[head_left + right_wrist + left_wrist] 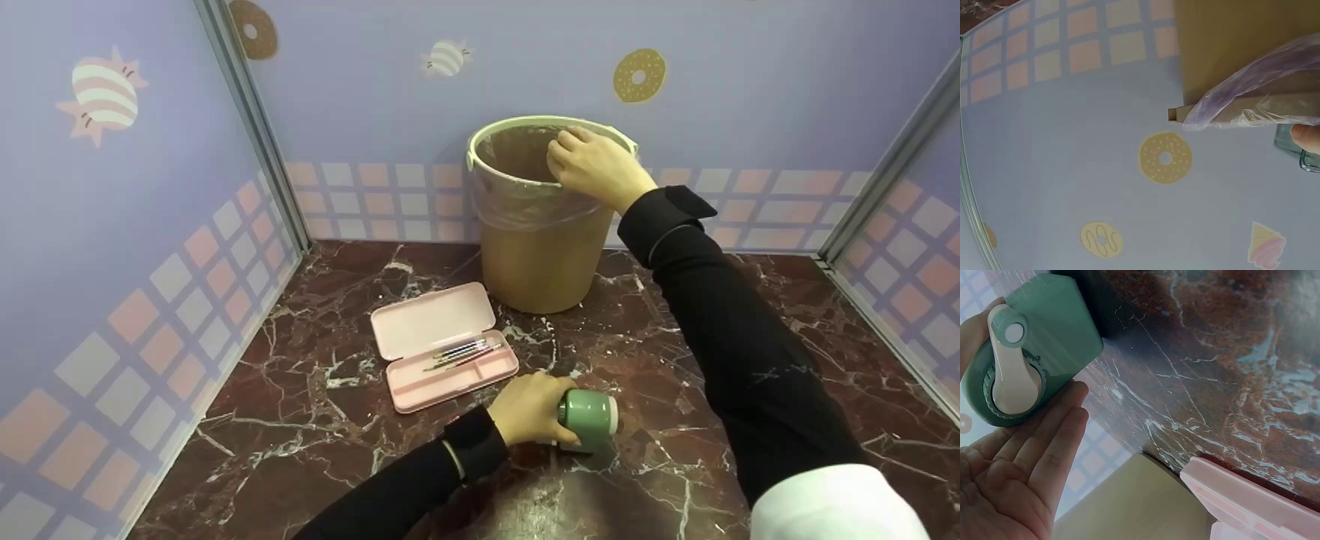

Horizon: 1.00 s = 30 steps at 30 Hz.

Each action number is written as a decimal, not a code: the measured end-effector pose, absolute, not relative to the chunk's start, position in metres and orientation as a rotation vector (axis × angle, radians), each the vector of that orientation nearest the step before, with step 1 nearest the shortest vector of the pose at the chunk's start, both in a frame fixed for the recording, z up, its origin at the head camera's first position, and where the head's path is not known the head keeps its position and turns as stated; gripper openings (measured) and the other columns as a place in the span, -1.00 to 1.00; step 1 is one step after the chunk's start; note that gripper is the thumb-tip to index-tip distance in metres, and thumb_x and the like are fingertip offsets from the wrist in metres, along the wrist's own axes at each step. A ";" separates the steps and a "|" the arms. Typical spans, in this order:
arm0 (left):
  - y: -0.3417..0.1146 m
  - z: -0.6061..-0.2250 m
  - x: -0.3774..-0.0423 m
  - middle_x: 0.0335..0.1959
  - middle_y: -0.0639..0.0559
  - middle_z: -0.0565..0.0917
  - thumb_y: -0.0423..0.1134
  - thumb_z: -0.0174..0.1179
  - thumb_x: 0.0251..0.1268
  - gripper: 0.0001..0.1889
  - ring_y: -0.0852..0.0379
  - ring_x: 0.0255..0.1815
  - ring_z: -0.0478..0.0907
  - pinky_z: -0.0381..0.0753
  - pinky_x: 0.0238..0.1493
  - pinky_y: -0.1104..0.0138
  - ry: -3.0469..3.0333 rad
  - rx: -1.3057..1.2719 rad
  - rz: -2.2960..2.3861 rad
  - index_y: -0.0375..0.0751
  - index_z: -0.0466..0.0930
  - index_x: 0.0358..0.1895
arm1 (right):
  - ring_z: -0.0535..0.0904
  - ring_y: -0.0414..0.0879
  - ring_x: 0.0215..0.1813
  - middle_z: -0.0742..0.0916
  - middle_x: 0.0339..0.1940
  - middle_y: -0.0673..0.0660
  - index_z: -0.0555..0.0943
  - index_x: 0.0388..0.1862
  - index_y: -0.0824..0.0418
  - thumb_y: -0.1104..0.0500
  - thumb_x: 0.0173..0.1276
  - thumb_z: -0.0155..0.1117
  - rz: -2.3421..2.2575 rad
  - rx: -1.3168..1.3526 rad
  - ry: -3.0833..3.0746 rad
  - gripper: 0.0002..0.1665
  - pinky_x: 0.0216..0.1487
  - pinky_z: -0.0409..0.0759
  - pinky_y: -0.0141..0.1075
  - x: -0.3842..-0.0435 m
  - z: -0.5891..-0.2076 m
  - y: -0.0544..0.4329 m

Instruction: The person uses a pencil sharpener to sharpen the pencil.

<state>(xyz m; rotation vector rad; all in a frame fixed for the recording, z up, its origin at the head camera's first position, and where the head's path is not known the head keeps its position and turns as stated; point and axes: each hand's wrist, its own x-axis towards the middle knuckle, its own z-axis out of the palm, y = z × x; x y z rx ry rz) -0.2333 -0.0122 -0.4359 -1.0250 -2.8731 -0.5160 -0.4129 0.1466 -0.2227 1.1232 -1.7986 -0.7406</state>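
Observation:
My left hand (531, 409) holds a green pencil sharpener (589, 415) on the table. In the left wrist view the sharpener's white crank (1013, 382) faces the camera, with the thumb on one side of the body and the fingers along the other. Over the bin's opening, my right hand (600, 166) is bent at the wrist with its fingers curled. The right wrist view shows its thumb (1306, 138) on a clear, dark-tinted small box (1287, 139) at the rim, mostly out of frame. The tan bin (544, 262) has a transparent liner folded over its rim.
An open pink pencil case (431, 322) lies left of the bin, with several pencils (469, 351) inside. The table (300, 420) is dark red marble. Patterned panels (360, 90) close off the back and both sides.

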 end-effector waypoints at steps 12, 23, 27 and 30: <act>-0.012 -0.436 -0.232 -0.29 0.14 0.79 0.11 0.64 -0.24 -0.39 0.23 -0.38 0.61 0.54 -0.34 0.43 -2.885 -1.016 -0.513 -0.03 0.71 -0.03 | 0.61 0.08 -0.10 0.71 -0.23 0.18 0.70 -0.22 0.40 0.39 0.35 0.06 -0.809 1.126 -1.773 -0.75 0.16 0.62 -0.18 -0.412 -0.224 0.148; -0.011 -0.435 -0.231 -0.27 0.12 0.80 0.11 0.64 -0.21 -0.38 0.23 -0.38 0.63 0.56 -0.33 0.43 -2.911 -1.016 -0.514 -0.03 0.71 0.00 | 0.60 0.08 -0.09 0.71 -0.21 0.19 0.70 -0.21 0.40 0.42 0.35 0.07 -0.776 1.111 -1.791 -0.76 0.17 0.63 -0.19 -0.412 -0.228 0.150; -0.011 -0.435 -0.232 -0.28 0.12 0.80 0.12 0.64 -0.22 -0.38 0.23 -0.40 0.63 0.58 -0.34 0.42 -2.906 -1.015 -0.502 -0.04 0.71 -0.01 | 0.62 0.11 -0.08 0.71 -0.20 0.22 0.69 -0.18 0.41 0.44 0.34 0.09 -0.735 1.089 -1.821 -0.77 0.15 0.65 -0.16 -0.412 -0.228 0.151; -0.012 -0.435 -0.232 -0.29 0.12 0.80 0.11 0.64 -0.23 -0.39 0.22 -0.40 0.65 0.59 -0.33 0.41 -2.894 -1.011 -0.491 -0.03 0.72 -0.02 | 0.63 0.12 -0.10 0.69 -0.22 0.23 0.69 -0.17 0.42 0.49 0.34 0.09 -0.692 1.052 -1.844 -0.77 0.11 0.66 -0.15 -0.411 -0.228 0.151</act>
